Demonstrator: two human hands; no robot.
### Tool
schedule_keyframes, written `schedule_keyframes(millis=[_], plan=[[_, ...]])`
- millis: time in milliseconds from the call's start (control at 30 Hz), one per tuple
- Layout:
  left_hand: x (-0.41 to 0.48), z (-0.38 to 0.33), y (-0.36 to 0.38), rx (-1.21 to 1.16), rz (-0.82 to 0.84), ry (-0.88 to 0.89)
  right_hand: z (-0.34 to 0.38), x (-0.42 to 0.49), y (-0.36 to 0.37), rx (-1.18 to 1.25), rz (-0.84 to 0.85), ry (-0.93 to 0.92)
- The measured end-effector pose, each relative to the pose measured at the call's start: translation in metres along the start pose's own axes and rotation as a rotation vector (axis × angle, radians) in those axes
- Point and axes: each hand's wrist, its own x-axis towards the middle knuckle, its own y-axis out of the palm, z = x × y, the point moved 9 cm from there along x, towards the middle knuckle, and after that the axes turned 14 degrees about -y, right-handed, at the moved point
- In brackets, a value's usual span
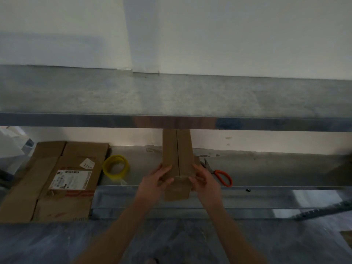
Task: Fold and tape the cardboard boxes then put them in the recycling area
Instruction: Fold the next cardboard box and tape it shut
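A narrow brown cardboard box [178, 151] lies on the lower metal shelf [266, 168], its far end hidden under the upper shelf. A seam runs down its middle, and a strip of clear tape crosses its near edge. My left hand [155, 182] grips the box's near left corner, thumb on top. My right hand [204, 181] holds the near right corner, fingers curled around the side. A roll of yellow tape [115, 167] stands to the left. Flattened cardboard [55, 180] with a white label lies at far left.
Orange-handled scissors [219, 173] lie on the shelf right of my right hand. The upper metal shelf [171, 98] spans the view above, against a white wall. A dark patterned floor lies below the shelf's front edge.
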Motion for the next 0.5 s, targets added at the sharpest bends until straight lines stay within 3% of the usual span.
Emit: schedule_keyframes(millis=[167, 400, 500], plan=[[0.006, -0.012, -0.009, 0.084, -0.131, 0.075, 0.015, 0.016, 0.002, -0.296, 0.152, -0.21], [0.001, -0.027, 0.002, 0.371, -0.264, -0.017, 0.015, 0.012, 0.008, -0.304, 0.084, -0.157], [0.002, -0.026, 0.002, 0.335, -0.24, -0.023, 0.014, 0.015, 0.007, -0.298, 0.097, -0.117]])
